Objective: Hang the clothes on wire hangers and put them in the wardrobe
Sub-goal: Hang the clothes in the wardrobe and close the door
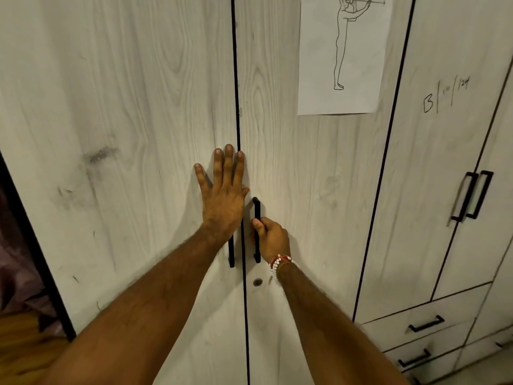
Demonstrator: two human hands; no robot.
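The wardrobe (319,218) fills the view, its two pale wood-grain doors shut along a dark central seam. The left hand (222,201) is laid flat on the left door (125,134), fingers straight and slightly spread; nothing is held. The right hand (273,237) is curled round the black bar handle (257,207) of the right door (305,162), and a beaded bracelet (277,263) is worn at its wrist. A keyhole (258,282) is set below that handle; a sheet (344,54) with a line-drawn figure is fixed higher on the same door. A second cupboard (444,134) with drawers is seen to the right.
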